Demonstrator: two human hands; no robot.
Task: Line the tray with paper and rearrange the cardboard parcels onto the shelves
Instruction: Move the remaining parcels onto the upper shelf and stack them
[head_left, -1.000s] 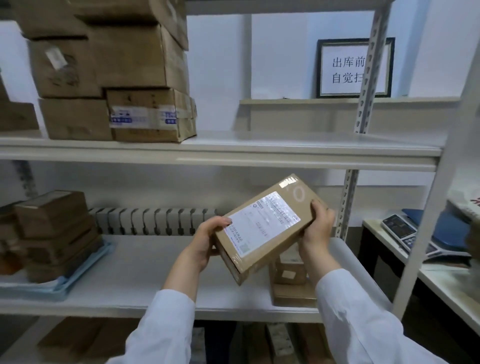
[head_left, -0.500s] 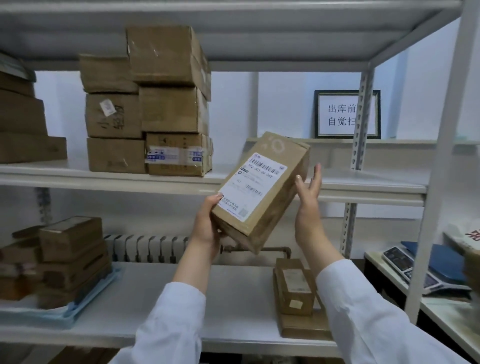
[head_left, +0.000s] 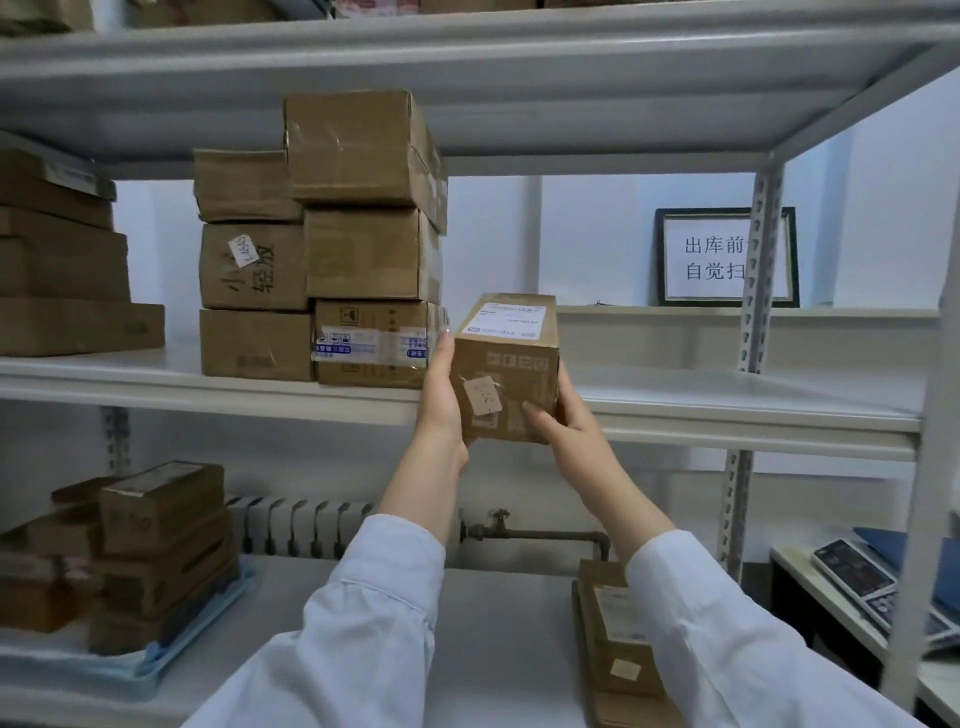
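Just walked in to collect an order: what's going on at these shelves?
Someone holds a cardboard parcel at the front edge of the middle shelf, right of a stack of boxes. The left hand presses flat on its left side; the right hand grips its lower right corner. Whether it rests on the shelf is unclear. More parcels sit on a blue tray below.
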